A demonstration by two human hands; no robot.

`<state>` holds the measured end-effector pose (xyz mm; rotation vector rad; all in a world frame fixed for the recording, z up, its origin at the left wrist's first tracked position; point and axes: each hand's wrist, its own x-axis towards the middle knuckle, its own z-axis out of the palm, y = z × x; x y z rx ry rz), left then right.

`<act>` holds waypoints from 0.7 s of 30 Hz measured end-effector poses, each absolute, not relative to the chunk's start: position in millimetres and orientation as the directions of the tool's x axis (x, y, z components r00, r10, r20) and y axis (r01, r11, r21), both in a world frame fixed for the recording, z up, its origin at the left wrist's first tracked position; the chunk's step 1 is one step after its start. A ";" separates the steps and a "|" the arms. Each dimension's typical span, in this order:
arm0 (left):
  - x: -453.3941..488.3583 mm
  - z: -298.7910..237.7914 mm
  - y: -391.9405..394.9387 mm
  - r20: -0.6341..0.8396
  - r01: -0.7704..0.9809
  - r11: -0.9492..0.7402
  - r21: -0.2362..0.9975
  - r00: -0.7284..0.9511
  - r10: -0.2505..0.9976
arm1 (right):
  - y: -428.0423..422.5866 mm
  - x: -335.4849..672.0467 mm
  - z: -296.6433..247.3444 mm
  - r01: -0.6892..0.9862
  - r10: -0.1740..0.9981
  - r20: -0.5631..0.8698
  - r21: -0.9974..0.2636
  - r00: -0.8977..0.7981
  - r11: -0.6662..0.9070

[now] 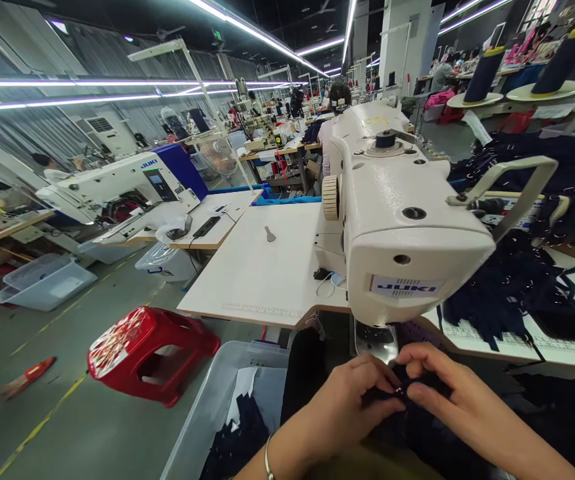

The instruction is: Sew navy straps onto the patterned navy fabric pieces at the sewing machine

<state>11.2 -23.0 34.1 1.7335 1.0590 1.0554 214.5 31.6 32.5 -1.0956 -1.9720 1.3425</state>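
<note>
My left hand [360, 393] pinches a dark navy strap [403, 383] just in front of the sewing machine's needle area. A small shiny metal piece shows on the strap at the left fingertips. Across from it, my right hand [440, 380] has thumb and fingers bent around the same dark strap, partly hidden by the fingers. Directly above both hands is the head of a white JUKI sewing machine [407, 247]. Its metal plate [376, 341] lies just beyond the left fingers. Dark fabric covers the lap below.
Navy straps with metal rings [497, 287] are heaped on the right of the table, beside a black phone [567, 327]. A clear bin [192, 417] holds dark pieces at lower left. A red stool [155, 353] stands on the floor. A metal key-like piece [270, 234] lies on the white tabletop [247, 267].
</note>
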 end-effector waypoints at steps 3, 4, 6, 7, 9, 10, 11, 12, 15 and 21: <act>13.6 31.1 -22.0 0.192 0.102 -0.214 0.971 0.196 0.962 | 36.0 215.5 37.3 0.374 0.814 0.024 -0.880 -0.580 0.292; 14.1 31.0 -21.9 0.162 0.052 -0.175 0.983 0.188 0.969 | 37.2 214.6 37.5 0.374 0.809 0.036 -0.874 -0.587 0.310; 14.6 31.4 -21.9 0.092 -0.031 -0.088 0.996 0.193 0.977 | 39.3 211.5 36.1 0.363 0.801 0.074 -0.864 -0.594 0.349; 14.9 31.9 -21.9 0.059 -0.066 -0.047 0.997 0.191 0.980 | 40.2 209.6 34.9 0.357 0.800 0.102 -0.857 -0.591 0.373; 15.4 32.8 -21.7 0.008 -0.105 0.009 0.994 0.167 0.986 | 41.5 206.2 31.8 0.351 0.807 0.188 -0.829 -0.560 0.436; 15.7 33.2 -21.5 -0.005 -0.116 0.022 0.993 0.145 0.989 | 41.4 205.4 30.0 0.357 0.817 0.253 -0.804 -0.519 0.475; 16.1 33.6 -21.2 -0.014 -0.124 0.029 0.992 0.120 0.993 | 40.6 205.6 27.9 0.371 0.830 0.332 -0.775 -0.449 0.511; 16.5 33.9 -21.0 -0.023 -0.132 0.036 0.991 0.098 0.995 | 38.9 206.9 25.5 0.388 0.836 0.406 -0.750 -0.369 0.535; 18.0 34.0 -21.2 -0.060 -0.160 0.073 0.984 0.085 0.995 | 28.2 214.4 14.7 0.383 0.848 0.466 -0.756 -0.253 0.530; 27.5 26.7 -25.1 -0.107 -0.210 0.133 0.969 0.132 0.985 | 3.5 211.4 -12.8 0.252 0.887 0.236 -0.902 -0.396 0.352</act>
